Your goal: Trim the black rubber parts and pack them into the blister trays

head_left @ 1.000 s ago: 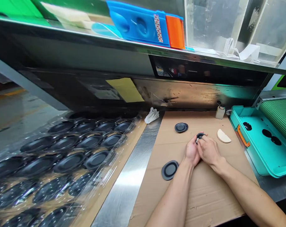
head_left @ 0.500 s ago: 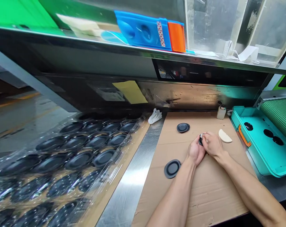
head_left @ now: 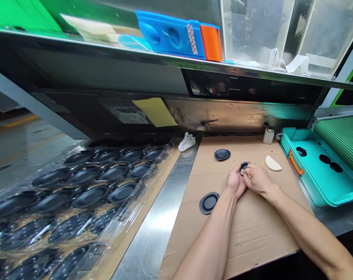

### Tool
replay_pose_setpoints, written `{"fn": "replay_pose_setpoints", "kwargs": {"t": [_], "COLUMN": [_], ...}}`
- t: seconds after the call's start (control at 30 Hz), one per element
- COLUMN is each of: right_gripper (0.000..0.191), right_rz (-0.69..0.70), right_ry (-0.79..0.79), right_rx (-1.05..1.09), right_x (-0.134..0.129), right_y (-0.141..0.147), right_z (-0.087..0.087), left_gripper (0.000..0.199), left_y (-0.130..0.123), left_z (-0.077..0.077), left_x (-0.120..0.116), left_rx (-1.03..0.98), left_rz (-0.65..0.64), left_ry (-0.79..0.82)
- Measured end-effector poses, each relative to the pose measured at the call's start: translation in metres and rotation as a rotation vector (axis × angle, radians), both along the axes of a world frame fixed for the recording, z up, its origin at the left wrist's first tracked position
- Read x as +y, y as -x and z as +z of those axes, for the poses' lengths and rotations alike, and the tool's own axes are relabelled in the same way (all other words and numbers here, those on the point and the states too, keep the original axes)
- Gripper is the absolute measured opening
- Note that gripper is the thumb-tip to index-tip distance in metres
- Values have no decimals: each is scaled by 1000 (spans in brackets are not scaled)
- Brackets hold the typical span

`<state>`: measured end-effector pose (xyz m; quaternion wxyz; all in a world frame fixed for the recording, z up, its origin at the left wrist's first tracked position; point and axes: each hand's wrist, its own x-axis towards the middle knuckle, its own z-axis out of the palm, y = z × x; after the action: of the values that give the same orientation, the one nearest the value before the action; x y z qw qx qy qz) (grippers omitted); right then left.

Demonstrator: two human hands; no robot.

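Note:
Over the brown cardboard sheet (head_left: 252, 241), my left hand (head_left: 235, 184) is closed around the edge of a round black plastic part (head_left: 244, 166). My right hand (head_left: 258, 179) pinches a small white wad (head_left: 242, 171) against the part's face. What the wad is made of is too small to tell. One more round black part (head_left: 222, 154) lies beyond my hands, and a larger dark disc (head_left: 209, 203) lies beside my left forearm. A cream half-round pad (head_left: 272, 163) rests to the right of my right hand.
A small bottle (head_left: 269, 135) stands at the cardboard's back edge. Right of it is a teal bin (head_left: 319, 194) holding a few black discs, beside a green conveyor belt (head_left: 342, 134). Clear plastic trays with several black parts (head_left: 91, 196) fill the left. A crumpled white cloth (head_left: 187, 142) lies behind.
The view has shifted slightly. My hands still hold the black part, now tilted so more of its round rim shows; the white wad has moved to its lower edge.

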<state>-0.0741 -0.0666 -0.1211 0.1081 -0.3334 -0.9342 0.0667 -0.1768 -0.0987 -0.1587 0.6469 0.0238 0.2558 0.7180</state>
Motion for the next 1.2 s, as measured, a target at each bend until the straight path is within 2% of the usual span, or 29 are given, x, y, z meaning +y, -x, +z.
{"fn": "replay_pose_setpoints", "kwargs": {"t": [0.1, 0.2, 0.3, 0.37, 0.43, 0.57, 0.63, 0.73, 0.83, 0.9, 1.0, 1.03, 1.13, 1.2], "right_gripper": [25, 32, 36, 39, 43, 41, 45, 40, 35, 33, 29, 30, 32, 33], "right_rz": [-119, -233, -244, -247, -248, -349, -373, -337, -281, -158, 72, 91, -7, 1], "right_ry": [-18, -80, 20, 152, 188, -18, -25, 29, -21, -36, -18, -23, -53, -63], "right_rx": [-130, -28, 66, 39, 36, 143, 85, -7, 167, 284, 247, 214, 166, 153], "right_x": [1, 13, 32, 43, 51, 56, 56, 54, 43, 29, 8, 3, -2, -1], "right_y": [-20, -46, -67, -76, -82, -82, -80, -74, -63, -50, -30, -25, -18, -20], "right_z": [25, 51, 59, 52, 37, 8, 0, -3, -3, -6, -11, -13, -14, -14], "left_gripper": [34, 35, 35, 34, 34, 35, 35, 37, 37, 36, 34, 34, 34, 33], "left_y": [3, 6, 9, 10, 11, 12, 13, 12, 9, 6, 3, 2, 2, 2], "left_z": [1, 3, 5, 6, 7, 5, 4, 2, 2, 2, 1, 1, 0, 0], "left_x": [0, 0, -2, -4, -4, -2, -1, -1, 0, 1, 1, 1, 1, 0], "left_rx": [-6, -29, -74, -92, -94, -83, -73, -52, -12, 10, 28, 37, 61, 65], "left_rz": [18, 19, 10, 15, 14, -1, -6, -8, 17, 43, 41, 43, 83, 91], "left_ry": [26, 12, -12, -12, -13, -35, -43, -41, -34, -27, -19, -23, -30, -9]}}
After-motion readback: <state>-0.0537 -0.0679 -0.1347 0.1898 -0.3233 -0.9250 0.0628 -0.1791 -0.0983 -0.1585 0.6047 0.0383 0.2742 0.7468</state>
